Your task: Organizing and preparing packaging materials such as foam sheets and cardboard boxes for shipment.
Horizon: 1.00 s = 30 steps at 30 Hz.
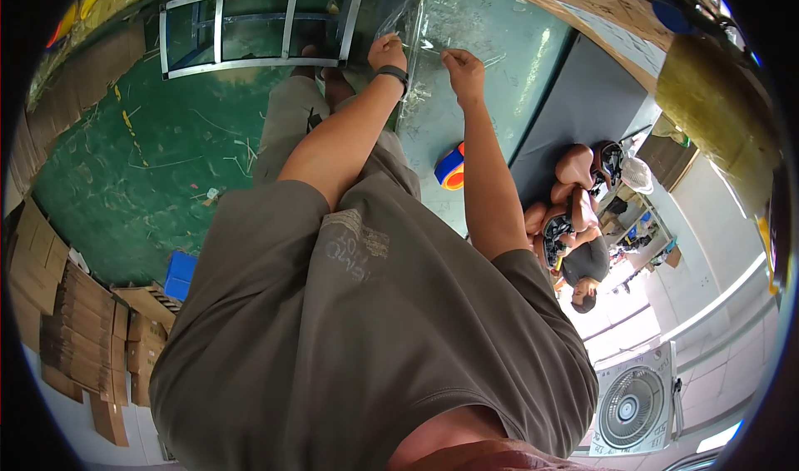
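Both my arms reach forward to the worktable (533, 63). My left hand (387, 52), with a dark band on its wrist, pinches the edge of a clear plastic sheet (429, 17) that lies crinkled on the table top. My right hand (463, 65) pinches the same sheet a little to the right, its fingers closed on the edge. The film is stretched between the two hands. A blue and orange tape dispenser (450, 168) sits on the table beside my right forearm. My grey shirt fills the lower middle of the view.
A metal frame (258, 26) stands on the green floor (125, 155) left of the table. Stacked flat cardboard (75, 321) and a blue crate (179, 275) lie at the left. Another person (574, 221) sits at the right, with a fan (630, 406) below them.
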{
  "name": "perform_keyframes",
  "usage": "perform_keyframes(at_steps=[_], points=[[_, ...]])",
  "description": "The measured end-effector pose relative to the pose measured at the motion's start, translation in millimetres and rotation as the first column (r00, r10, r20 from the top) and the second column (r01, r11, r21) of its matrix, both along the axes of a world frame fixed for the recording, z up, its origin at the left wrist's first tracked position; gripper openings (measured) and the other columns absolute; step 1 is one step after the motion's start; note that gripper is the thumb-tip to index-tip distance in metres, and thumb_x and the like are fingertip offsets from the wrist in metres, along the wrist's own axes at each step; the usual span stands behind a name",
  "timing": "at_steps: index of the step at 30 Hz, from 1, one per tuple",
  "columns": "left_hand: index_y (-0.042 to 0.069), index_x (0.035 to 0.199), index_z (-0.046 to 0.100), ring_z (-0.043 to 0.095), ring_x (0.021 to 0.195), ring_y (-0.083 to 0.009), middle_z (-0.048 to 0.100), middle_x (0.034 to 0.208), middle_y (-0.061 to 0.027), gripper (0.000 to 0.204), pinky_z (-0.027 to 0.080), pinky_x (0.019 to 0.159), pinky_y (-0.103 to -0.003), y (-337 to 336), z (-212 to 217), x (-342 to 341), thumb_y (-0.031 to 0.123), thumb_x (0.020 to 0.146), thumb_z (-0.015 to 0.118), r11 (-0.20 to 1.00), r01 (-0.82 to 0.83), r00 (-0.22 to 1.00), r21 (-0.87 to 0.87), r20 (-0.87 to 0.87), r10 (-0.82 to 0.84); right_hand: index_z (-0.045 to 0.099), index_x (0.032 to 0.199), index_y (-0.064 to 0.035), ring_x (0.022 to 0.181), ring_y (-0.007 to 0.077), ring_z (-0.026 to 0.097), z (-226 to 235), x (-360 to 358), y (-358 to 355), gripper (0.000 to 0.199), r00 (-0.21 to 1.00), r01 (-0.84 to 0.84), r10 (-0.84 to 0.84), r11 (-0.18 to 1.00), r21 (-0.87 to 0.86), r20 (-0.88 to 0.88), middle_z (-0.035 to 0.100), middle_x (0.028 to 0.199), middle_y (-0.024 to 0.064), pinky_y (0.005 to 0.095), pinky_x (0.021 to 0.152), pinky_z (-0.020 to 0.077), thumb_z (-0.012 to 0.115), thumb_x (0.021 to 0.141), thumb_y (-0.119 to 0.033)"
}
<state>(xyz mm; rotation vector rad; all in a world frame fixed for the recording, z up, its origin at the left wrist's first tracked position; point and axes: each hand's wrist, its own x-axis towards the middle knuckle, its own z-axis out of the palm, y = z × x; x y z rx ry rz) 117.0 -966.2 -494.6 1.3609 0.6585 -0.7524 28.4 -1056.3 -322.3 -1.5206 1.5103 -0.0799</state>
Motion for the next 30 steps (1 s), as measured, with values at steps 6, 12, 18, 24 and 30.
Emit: perform_keyframes(at_steps=[6,12,18,24,30], points=[[-0.001,0.111,0.081,0.073,0.093,-0.0185,0.079,0.100,-0.0096,0.020,0.057,0.086,-0.031,2.0,-10.7,-11.6,0.008,0.094,0.075,0.984,0.153,0.971,0.093,0.172,-0.168,0.082,0.109,0.0000,0.084,0.0123,0.072,-31.2,-13.3,-10.3,0.028,0.998,-0.052,0.051,0.998,-0.018,-0.032,0.081,0.092,0.0064,0.0284,0.078,0.0552,0.082,0.094,-0.024],[-0.004,0.128,0.073,0.073,0.115,-0.0419,0.076,0.121,-0.0260,0.057,0.056,0.103,-0.043,2.9,-15.4,-11.5,0.027,0.081,0.085,0.779,0.410,0.838,0.475,0.141,-0.527,0.087,0.098,-0.0120,0.089,0.0290,0.079,-39.2,-16.9,-15.2,0.027,0.980,-0.114,0.097,0.989,-0.092,-0.172,0.083,0.095,0.0103,0.0395,0.084,0.0603,0.082,0.087,-0.036],[-0.003,0.117,0.075,0.074,0.110,-0.0397,0.077,0.115,-0.0253,0.042,0.058,0.097,-0.047,-13.6,38.5,-7.4,0.022,0.084,0.081,0.688,0.579,0.775,0.437,-0.032,-0.632,0.075,0.109,-0.0067,0.094,0.0362,0.078,-30.6,-33.7,-13.5,0.047,0.895,-0.177,0.041,0.947,-0.268,-0.445,0.081,0.093,0.0149,0.0446,0.084,0.0605,0.088,0.082,-0.043],[0.003,0.115,0.075,0.072,0.104,-0.0451,0.077,0.112,-0.0238,0.029,0.057,0.090,-0.051,-3.8,51.4,-12.7,0.024,0.102,0.060,0.752,0.396,0.680,0.527,0.382,-0.626,0.064,0.124,-0.0029,0.097,0.0340,0.077,-13.4,-36.9,-20.0,0.056,0.906,-0.135,-0.028,0.927,-0.351,-0.423,0.079,0.101,0.0170,0.0431,0.087,0.0607,0.088,0.086,-0.036],[0.003,0.127,0.069,0.069,0.109,-0.0503,0.074,0.111,-0.0284,0.047,0.054,0.092,-0.055,-1.0,69.0,-15.6,0.041,0.111,0.048,0.554,0.692,0.482,0.462,0.276,-0.832,0.055,0.141,0.0107,0.118,0.0386,0.070,-26.7,-23.9,-9.3,0.042,0.609,0.068,-0.648,0.619,0.783,0.459,0.067,0.138,0.0276,0.0509,0.108,0.0567,0.063,0.105,-0.009]])
